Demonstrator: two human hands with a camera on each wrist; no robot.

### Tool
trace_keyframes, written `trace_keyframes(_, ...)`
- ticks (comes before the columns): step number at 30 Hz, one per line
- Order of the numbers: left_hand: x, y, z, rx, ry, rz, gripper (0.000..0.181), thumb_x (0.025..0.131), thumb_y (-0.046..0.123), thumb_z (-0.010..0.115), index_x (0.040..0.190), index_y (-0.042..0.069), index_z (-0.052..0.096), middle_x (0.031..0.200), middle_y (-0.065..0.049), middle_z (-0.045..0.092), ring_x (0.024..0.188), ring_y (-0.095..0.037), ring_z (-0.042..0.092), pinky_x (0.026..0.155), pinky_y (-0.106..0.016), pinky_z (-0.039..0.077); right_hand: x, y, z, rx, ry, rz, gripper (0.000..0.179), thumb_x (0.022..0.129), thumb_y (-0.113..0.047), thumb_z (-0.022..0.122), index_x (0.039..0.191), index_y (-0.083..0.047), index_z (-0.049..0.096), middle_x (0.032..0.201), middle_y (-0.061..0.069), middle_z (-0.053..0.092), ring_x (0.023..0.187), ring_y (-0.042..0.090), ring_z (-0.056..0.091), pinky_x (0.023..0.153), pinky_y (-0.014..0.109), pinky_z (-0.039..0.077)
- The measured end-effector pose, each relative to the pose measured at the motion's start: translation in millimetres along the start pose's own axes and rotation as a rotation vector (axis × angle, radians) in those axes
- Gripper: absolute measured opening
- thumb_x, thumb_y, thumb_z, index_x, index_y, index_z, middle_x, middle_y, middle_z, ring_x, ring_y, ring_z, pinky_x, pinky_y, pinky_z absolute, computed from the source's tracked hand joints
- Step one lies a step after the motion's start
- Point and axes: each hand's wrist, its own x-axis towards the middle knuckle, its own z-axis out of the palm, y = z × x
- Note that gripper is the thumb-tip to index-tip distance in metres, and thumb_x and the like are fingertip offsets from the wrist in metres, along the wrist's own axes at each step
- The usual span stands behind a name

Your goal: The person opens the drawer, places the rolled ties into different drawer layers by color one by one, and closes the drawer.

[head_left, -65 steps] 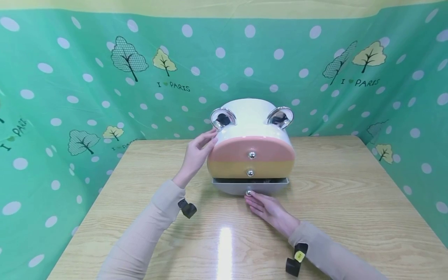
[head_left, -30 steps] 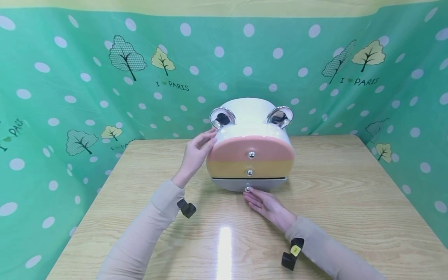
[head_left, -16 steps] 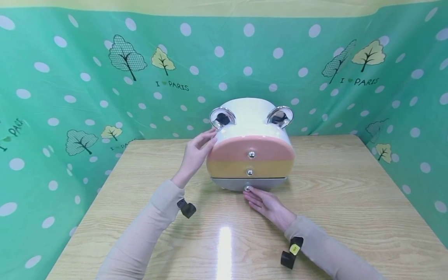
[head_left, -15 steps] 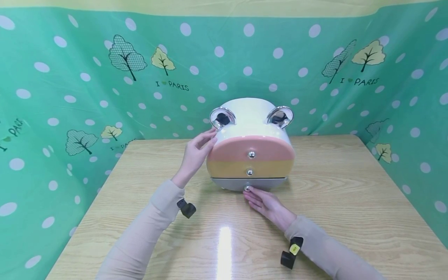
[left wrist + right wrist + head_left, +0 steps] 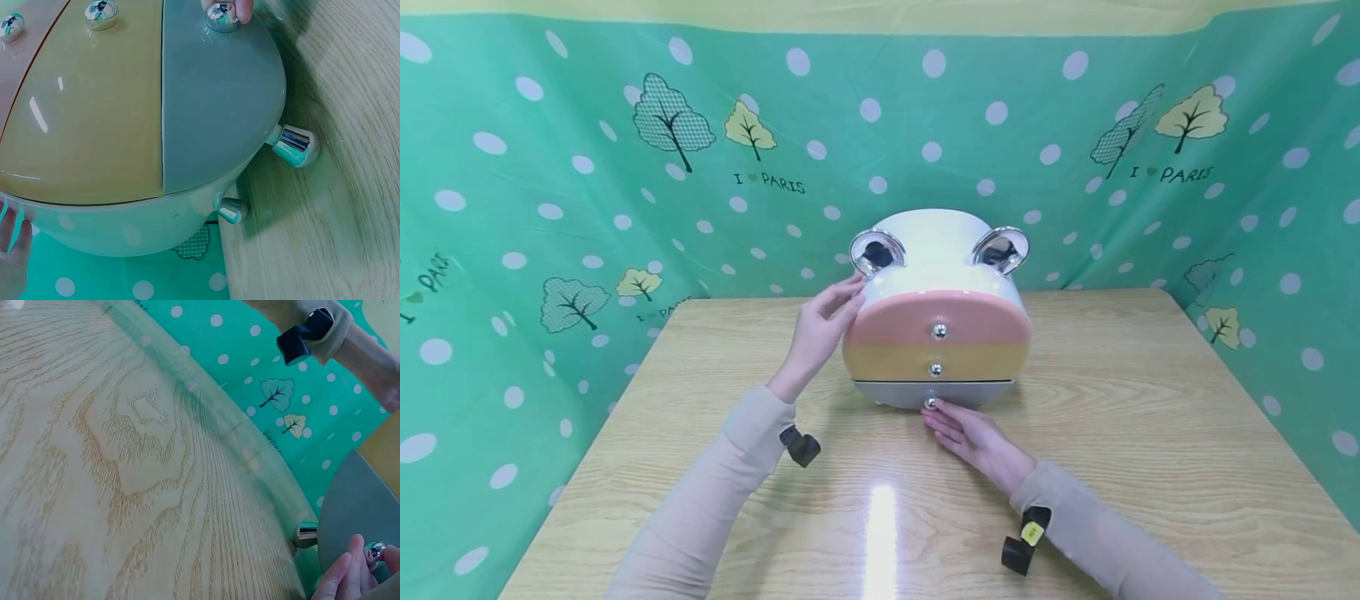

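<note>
A rounded white drawer box (image 5: pixel 934 250) with two silver ear-like rings stands on the table, its front striped pink, yellow and grey. The grey bottom drawer (image 5: pixel 895 393) sits nearly flush, a thin dark line along its top edge. My right hand (image 5: pixel 977 437) pinches that drawer's silver knob (image 5: pixel 375 551) between thumb and fingers. On the box's left side rest the extended fingers of my left hand (image 5: pixel 823 325), just below the left ring (image 5: pixel 877 253). The left wrist view shows my left fingers (image 5: pixel 22 240) against the white side wall.
Two more silver knobs mark the pink drawer (image 5: pixel 895 321) and the yellow drawer (image 5: pixel 880 363). Short silver feet (image 5: pixel 297 147) support the box on the wooden table (image 5: pixel 760 517). A green dotted cloth (image 5: pixel 775 233) hangs behind and at both sides.
The grey bottom drawer has slid back into the box, its dark gap shrinking to a thin line. My right hand moved inward with the knob; my left hand kept its place.
</note>
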Motion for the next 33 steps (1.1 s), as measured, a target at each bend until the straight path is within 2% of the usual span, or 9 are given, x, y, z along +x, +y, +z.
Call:
trace_keyframes(9,-5.5,22.8,2.5,0.001,-0.009,-0.031,0.030,0.087,0.008,0.055,0.113,-0.007,0.053,0.129,-0.014,0.046,0.117,-0.024,0.046,0.098,-0.029,0.039,-0.8,-1.5,0.0,-0.009,0.002,-0.001,0.042,0.091,-0.012,0.048,0.128,0.005,0.037,0.117,0.018,0.055,0.109,0.024,0.052,0.103,0.040,0.032)
trace_keyframes(14,-2.8,12.3,0.9,-0.008,-0.004,-0.036,0.030,0.086,0.011,0.057,0.112,-0.003,0.056,0.128,-0.008,0.049,0.116,-0.018,0.048,0.097,-0.025,0.039,-1.0,-3.2,0.3,-0.010,0.002,0.009,0.043,0.091,-0.011,0.048,0.129,0.004,0.036,0.120,0.020,0.051,0.112,0.026,0.050,0.104,0.040,0.031)
trace_keyframes(19,0.0,1.2,0.6,-0.001,0.003,-0.011,0.031,0.086,0.018,0.059,0.111,0.001,0.058,0.127,-0.004,0.051,0.114,-0.015,0.049,0.096,-0.024,0.040,1.0,-4.7,0.5,-0.002,0.003,0.012,0.043,0.089,-0.012,0.051,0.127,0.004,0.037,0.119,0.020,0.051,0.112,0.027,0.049,0.103,0.041,0.032)
trace_keyframes(24,0.1,0.5,1.1,0.000,0.011,0.004,0.031,0.085,0.018,0.059,0.111,0.001,0.058,0.126,-0.004,0.051,0.113,-0.015,0.049,0.095,-0.024,0.040,1.8,-6.1,-0.8,-0.004,-0.024,0.018,0.043,0.090,-0.012,0.050,0.127,0.004,0.037,0.120,0.019,0.051,0.115,0.027,0.047,0.104,0.040,0.031)
trace_keyframes(33,0.3,0.7,0.2,-0.004,0.003,-0.014,0.031,0.086,0.018,0.059,0.112,0.001,0.057,0.128,-0.004,0.050,0.114,-0.015,0.048,0.096,-0.024,0.040,5.0,-7.0,-1.6,-0.090,-0.027,0.017,0.043,0.089,-0.017,0.053,0.125,0.003,0.041,0.113,0.014,0.059,0.104,0.020,0.056,0.102,0.039,0.033)
